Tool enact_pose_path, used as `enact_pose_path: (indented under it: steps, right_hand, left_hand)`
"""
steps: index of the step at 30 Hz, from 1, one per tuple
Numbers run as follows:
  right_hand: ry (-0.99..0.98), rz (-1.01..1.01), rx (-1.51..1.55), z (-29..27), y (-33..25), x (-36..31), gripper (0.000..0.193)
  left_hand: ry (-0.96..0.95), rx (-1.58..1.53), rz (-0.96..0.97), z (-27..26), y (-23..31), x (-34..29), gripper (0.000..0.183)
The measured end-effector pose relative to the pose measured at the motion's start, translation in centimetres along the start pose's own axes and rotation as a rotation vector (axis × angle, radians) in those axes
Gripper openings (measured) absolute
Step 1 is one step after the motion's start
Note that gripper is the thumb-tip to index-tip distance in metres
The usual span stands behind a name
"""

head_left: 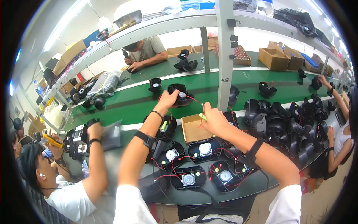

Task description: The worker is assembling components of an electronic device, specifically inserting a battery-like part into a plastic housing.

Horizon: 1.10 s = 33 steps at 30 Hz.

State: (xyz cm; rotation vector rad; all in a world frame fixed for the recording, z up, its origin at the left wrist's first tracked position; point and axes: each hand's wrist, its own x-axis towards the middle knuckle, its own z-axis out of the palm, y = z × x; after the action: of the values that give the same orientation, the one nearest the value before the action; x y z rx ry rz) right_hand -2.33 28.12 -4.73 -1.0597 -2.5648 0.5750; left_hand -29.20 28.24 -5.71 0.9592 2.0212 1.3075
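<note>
My left hand (168, 99) is closed on the rim of a black rounded plastic housing (180, 98) that has a pale round part inside. From this housing a red wire (193, 99) runs across to my right hand (214, 120), whose fingers are pinched around its end. A small yellow-green cylinder (202, 116) shows at the right fingers; whether it is gripped or hangs there I cannot tell. Beneath my hands stands an open cardboard box (194, 131). Nearer me lie several black housings with silver speakers, such as one speaker (205, 149), and red wires.
A green conveyor belt (130, 108) crosses ahead, with a grey shelf post (225, 56) rising close by my right hand. Many black housings (276, 123) are heaped on the right. Co-workers sit at left, at right and across the belt; one arm (96, 156) reaches in beside my left arm.
</note>
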Motion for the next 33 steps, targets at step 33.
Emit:
enact_pose_path:
  steps: [33]
  right_hand:
    - [-0.061, -0.292, 0.422, -4.1, -2.0, -3.2, 0.052]
  left_hand:
    - [-0.156, -0.747, 0.143, -3.5, -0.3, -41.7, 0.078]
